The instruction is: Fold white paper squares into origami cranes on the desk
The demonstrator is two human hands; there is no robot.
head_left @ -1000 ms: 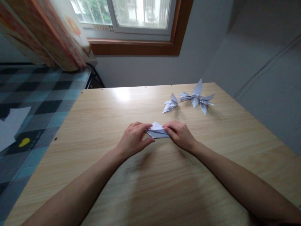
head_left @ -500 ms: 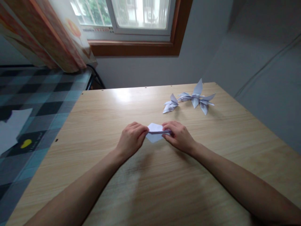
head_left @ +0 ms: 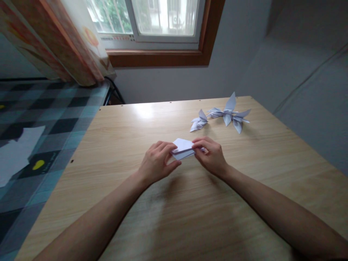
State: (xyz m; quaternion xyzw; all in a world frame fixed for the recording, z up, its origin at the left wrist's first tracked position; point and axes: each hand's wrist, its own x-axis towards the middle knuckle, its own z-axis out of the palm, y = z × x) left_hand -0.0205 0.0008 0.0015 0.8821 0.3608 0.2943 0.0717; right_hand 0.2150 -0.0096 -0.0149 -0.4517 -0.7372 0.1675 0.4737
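Observation:
A folded piece of white paper is between my two hands, above the middle of the wooden table. My right hand pinches its right end between thumb and fingers. At the left end, the fingers of my left hand touch the paper's edge, while the thumb is spread away below it. Farther back on the right stand several folded white paper shapes with pointed petals: a separate one at the left and a joined-looking cluster beside it.
On the left is a surface with a checked cloth, with white paper sheets and a black card with a yellow mark on it. A curtain hangs by the window behind the table.
The paper has tilted, so its upper flap shows more broadly. My left thumb has moved off the paper and away from the fingers. My right hand still pinches the right end.

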